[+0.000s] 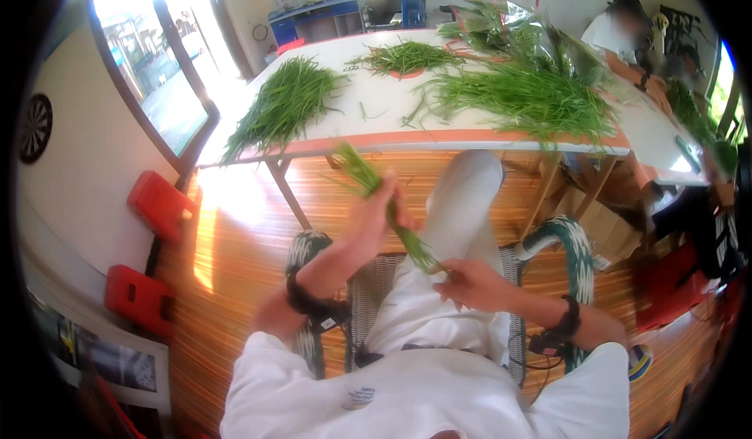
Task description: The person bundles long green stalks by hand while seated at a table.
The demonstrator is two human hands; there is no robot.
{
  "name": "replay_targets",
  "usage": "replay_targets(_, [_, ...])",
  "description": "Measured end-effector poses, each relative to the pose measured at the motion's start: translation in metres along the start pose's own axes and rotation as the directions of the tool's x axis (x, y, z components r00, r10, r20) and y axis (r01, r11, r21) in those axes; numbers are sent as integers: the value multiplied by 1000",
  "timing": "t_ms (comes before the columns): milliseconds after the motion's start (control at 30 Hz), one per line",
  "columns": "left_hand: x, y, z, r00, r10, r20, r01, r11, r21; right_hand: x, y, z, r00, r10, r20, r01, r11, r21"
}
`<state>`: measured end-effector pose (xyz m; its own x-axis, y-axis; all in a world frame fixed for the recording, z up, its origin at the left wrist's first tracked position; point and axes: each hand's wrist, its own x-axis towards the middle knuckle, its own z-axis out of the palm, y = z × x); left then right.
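Note:
My left hand [385, 208] is closed around a bunch of long thin green stalks [356, 166], held slantwise above my lap. Its upper end points toward the table, and the lower end runs down to the right. At that lower end my right hand [474, 284] has its fingers pinched together on the thin tips. More of the same greens lie on the table: a pile [286, 98] at the left, a smaller one [407, 57] at the back middle, and a large heap [525, 98] at the right.
A white table [376, 122] with an orange edge stands in front of my knees. Plastic-wrapped bundles [540, 43] lie at its back right, near another person [619, 39]. Red stools [139, 298] stand at the left, and cardboard boxes [599, 227] sit under the table's right side.

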<state>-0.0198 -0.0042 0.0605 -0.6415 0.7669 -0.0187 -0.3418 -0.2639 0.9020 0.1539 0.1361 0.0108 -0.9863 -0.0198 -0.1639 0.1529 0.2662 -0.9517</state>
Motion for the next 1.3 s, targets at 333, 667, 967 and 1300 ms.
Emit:
replay_targets(333, [161, 242, -125, 860, 292, -419, 293, 389, 873, 4, 8, -1, 981, -118, 156, 149, 966, -209])
replay_targets(667, [250, 217, -267, 732, 615, -294, 590, -355, 725, -1, 17, -14, 994, -90, 63, 96, 989, -112])
replay_targets(967, [203, 214, -222, 504, 828, 246, 400, -476, 783, 7, 0, -21, 965, -260, 28, 259, 934, -246])
replay_targets(1300, [48, 98, -21, 686, 471, 555, -569, -128, 812, 67, -64, -149, 547, -764, -343, 239, 535, -810])
